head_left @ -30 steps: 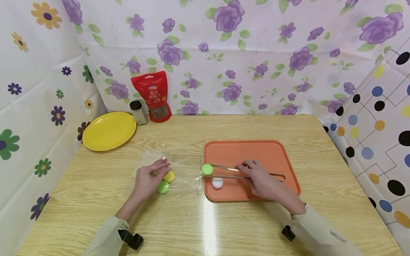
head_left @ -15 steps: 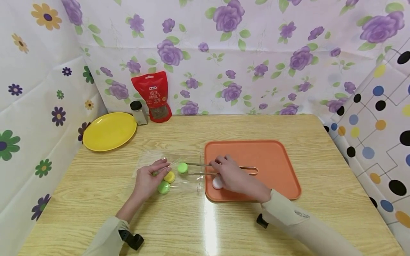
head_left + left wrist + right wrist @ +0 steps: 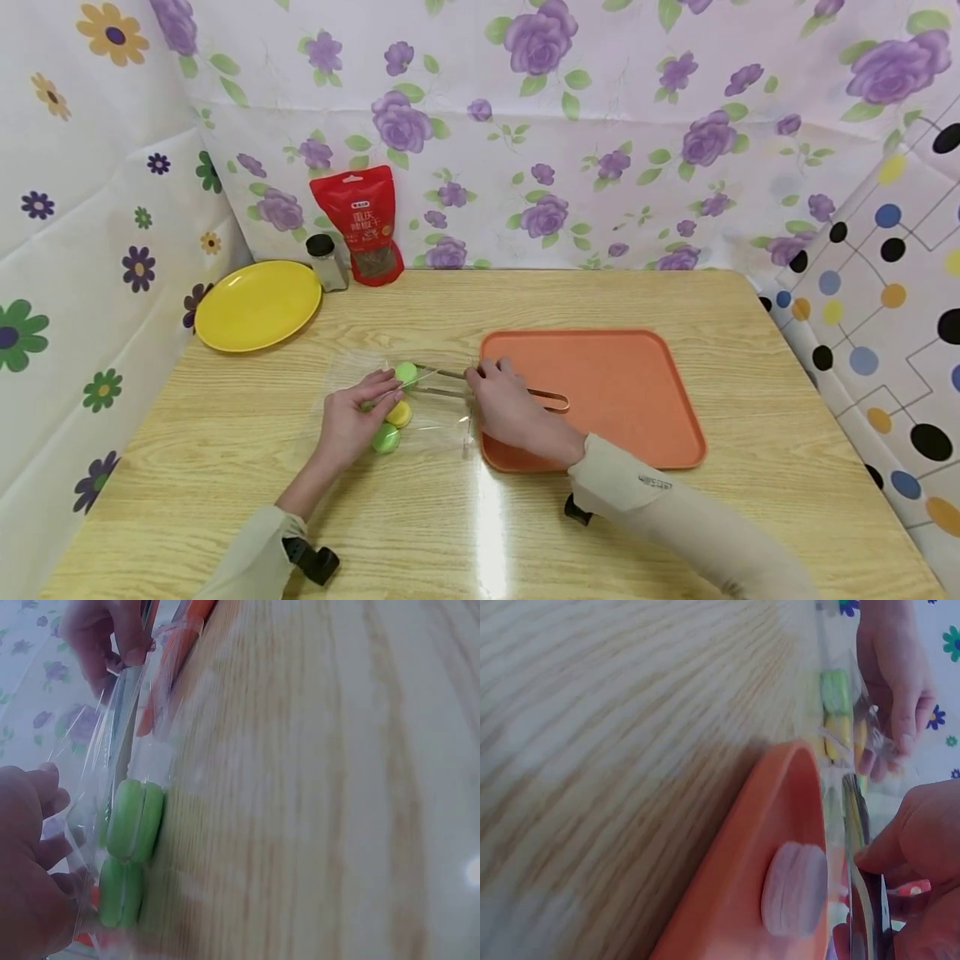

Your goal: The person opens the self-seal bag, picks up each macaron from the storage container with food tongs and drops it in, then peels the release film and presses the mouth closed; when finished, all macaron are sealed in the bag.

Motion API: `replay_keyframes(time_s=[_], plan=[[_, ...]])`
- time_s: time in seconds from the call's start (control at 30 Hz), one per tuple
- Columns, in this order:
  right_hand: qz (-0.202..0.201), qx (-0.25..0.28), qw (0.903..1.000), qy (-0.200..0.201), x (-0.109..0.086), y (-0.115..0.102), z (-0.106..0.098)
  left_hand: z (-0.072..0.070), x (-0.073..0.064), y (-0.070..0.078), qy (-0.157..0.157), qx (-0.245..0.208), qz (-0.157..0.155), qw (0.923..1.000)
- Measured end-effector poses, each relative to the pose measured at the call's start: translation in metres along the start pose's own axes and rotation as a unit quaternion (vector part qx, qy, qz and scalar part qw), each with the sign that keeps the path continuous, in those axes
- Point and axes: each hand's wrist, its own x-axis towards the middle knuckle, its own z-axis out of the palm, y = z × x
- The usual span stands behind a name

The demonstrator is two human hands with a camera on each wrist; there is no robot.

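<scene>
My left hand (image 3: 360, 417) pinches the upper layer of a clear plastic bag (image 3: 438, 437), lifting it from the table. Inside lie a green macaron (image 3: 386, 438) and a yellow macaron (image 3: 401, 414). My right hand (image 3: 517, 412) grips metal tongs (image 3: 442, 392), which reach into the bag beside my left fingertips. Between the tong tips is another green macaron (image 3: 406, 374). On the orange tray (image 3: 615, 358) sits a pale pinkish macaron (image 3: 795, 889), visible in the right wrist view but hidden behind my right hand in the head view.
At the back left stand a yellow plate (image 3: 258, 307), a jar with a black lid (image 3: 327, 262) and a red food pouch (image 3: 360, 223). Patterned cloth walls border the wooden table (image 3: 420, 533) at the back and both sides.
My right hand has carried the green macaron in the tongs leftward from the tray's edge into the bag. It now covers the pale macaron. The left hand has stayed nearly still.
</scene>
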Motion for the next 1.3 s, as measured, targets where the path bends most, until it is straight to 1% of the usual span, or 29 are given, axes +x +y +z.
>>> replay_keyframes(time_s=[0.03, 0.1, 0.3, 0.43, 0.57, 0.7, 0.8, 0.9, 1.13, 1.3], plan=[[0.002, 0.003, 1.0, 0.003, 0.001, -0.001, 0.001, 0.001, 0.0, -0.006, 0.001, 0.0, -0.002, 1.0], [0.007, 0.004, 1.0, 0.005, 0.004, -0.004, 0.004, 0.001, 0.0, -0.009, 0.0, 0.003, -0.003, 1.0], [0.027, -0.008, 0.9996, 0.005, 0.012, -0.013, 0.007, 0.002, 0.001, -0.01, -0.006, 0.008, -0.002, 0.9999], [0.034, -0.013, 0.9993, -0.005, 0.015, -0.017, 0.007, 0.002, 0.001, -0.009, -0.008, 0.012, -0.004, 0.9999], [0.037, -0.002, 0.9993, -0.005, 0.014, -0.017, 0.006, 0.002, 0.001, -0.009, -0.009, 0.015, -0.006, 0.9998], [0.029, 0.017, 0.9994, 0.008, 0.007, -0.013, 0.002, 0.003, 0.001, -0.009, -0.007, 0.014, -0.005, 0.9999], [0.016, 0.027, 0.9993, 0.021, -0.003, -0.008, -0.001, 0.003, 0.001, -0.01, -0.004, 0.012, -0.005, 0.9999], [0.009, 0.038, 0.9987, 0.032, -0.018, 0.0, -0.005, 0.004, 0.001, -0.01, -0.006, 0.014, -0.005, 0.9999], [0.012, 0.052, 0.9969, 0.058, -0.062, 0.031, -0.02, 0.003, 0.001, -0.011, -0.005, 0.011, -0.003, 0.9999], [0.0, 0.054, 0.9957, 0.075, -0.094, 0.051, -0.019, 0.003, 0.001, -0.012, -0.004, 0.005, -0.006, 1.0]])
